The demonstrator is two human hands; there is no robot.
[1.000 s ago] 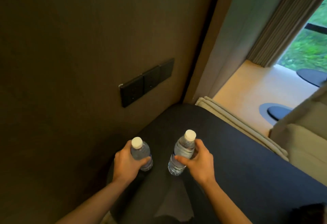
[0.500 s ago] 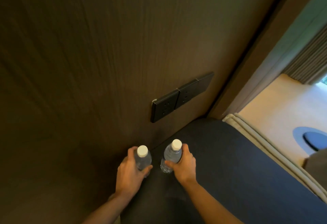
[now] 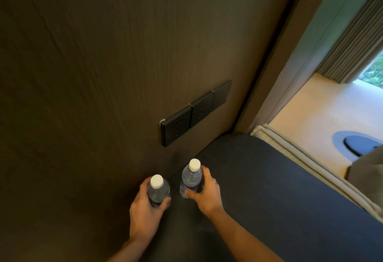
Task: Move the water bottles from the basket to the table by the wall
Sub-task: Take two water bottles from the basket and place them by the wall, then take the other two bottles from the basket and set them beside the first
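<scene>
Gripping one bottle each, both hands sit low-centre in head view. L hand is wrapped round the left water bottle, white cap up, upright, right by the dark wood wall. R hand is clamped on the right water bottle, also upright w/ white cap. Both bottles are at the back edge of the dark table, near each other but apart, base contact unclear. Black socket plates are on wall above. Curtain & pale floor at right.
</scene>
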